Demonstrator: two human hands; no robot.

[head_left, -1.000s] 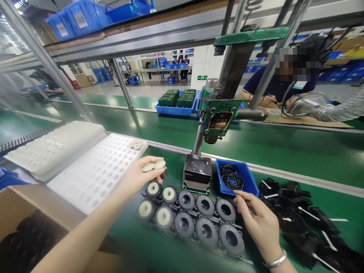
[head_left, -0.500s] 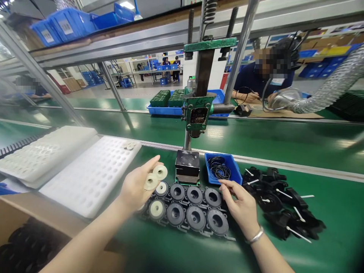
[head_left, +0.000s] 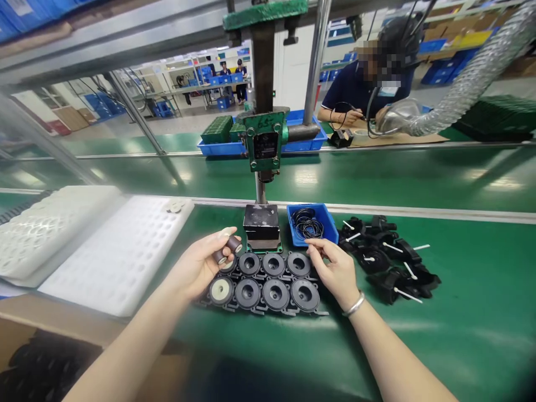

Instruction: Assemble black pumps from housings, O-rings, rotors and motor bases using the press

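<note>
My left hand [head_left: 199, 262] is closed around two rotor-like parts [head_left: 228, 249] with brown cylindrical bodies and pale ends. It hovers over the left end of two rows of round black housings [head_left: 275, 294]. A pale disc [head_left: 221, 290] sits in a front-row housing, and another in the back row is partly covered by my left fingers. My right hand [head_left: 335, 273], with a metal bangle at the wrist, is above the right end of the rows, beside the front of a blue bin [head_left: 330, 226]. Its fingers are loosely bent and apart, with nothing visible in them.
Behind the housings stands a green press [head_left: 264, 139] over a black block [head_left: 261, 218]. Black rings [head_left: 310, 224] fill the bin. Black parts with white sticks [head_left: 389, 257] lie right. A white foam tray [head_left: 113, 251] is left. A co-worker [head_left: 360, 95] sits across the bench.
My left hand has turned, so the parts show their brown bodies instead of pale faces. The view has shifted; my right hand stays close to the blue bin.
</note>
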